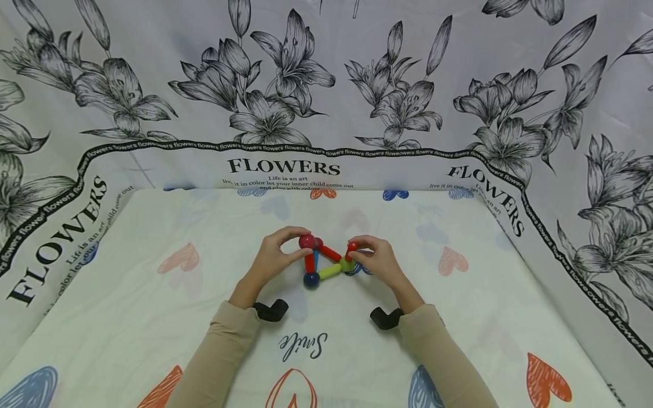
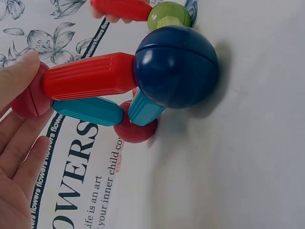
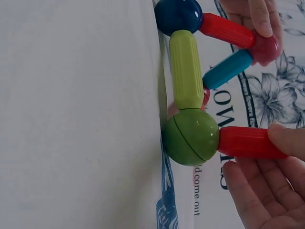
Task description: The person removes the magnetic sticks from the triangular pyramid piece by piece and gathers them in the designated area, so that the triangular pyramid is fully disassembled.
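Left hand pinches the red ball; right hand pinches a red rod. Frame looks light, rigid, joints likely separable; hold at balls.

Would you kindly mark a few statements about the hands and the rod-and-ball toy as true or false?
1. The left hand holds the red ball at the top of the toy. True.
2. The yellow-green rod joins the dark blue ball to the green ball. True.
3. The right hand holds a blue rod. False: it pinches a red rod stuck into the green ball.
4. The toy lies on bare wood. False: it stands on a white cloth printed with hearts.
5. Both sleeves are black. False: they are beige.
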A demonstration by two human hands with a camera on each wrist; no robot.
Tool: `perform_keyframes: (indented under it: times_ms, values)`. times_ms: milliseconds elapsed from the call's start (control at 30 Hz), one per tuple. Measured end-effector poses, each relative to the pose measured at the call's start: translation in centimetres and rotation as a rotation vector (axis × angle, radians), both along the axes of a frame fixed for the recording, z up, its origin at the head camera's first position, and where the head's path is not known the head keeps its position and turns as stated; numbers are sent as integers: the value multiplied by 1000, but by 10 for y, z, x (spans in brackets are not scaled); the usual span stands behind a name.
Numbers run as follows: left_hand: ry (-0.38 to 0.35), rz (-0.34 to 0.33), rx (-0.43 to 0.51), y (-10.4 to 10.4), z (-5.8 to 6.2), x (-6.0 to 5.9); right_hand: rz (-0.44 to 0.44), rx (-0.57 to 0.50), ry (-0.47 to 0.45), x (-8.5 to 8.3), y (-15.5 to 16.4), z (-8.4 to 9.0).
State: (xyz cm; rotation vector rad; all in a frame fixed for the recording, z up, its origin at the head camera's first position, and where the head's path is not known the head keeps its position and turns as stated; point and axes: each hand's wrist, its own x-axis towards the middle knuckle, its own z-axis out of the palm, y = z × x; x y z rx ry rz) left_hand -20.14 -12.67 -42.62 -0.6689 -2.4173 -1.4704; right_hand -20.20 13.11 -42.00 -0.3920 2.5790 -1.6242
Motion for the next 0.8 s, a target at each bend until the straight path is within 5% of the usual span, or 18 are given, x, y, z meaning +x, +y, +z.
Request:
perform_keyframes:
  times_ms: [267,800]
  values:
    - [36,18,-7,-8,-2,0,-5,20,-3,1,9,-2]
    - [-44,51,-35,-23,-1,3,-6,34,-3,4,20,-6]
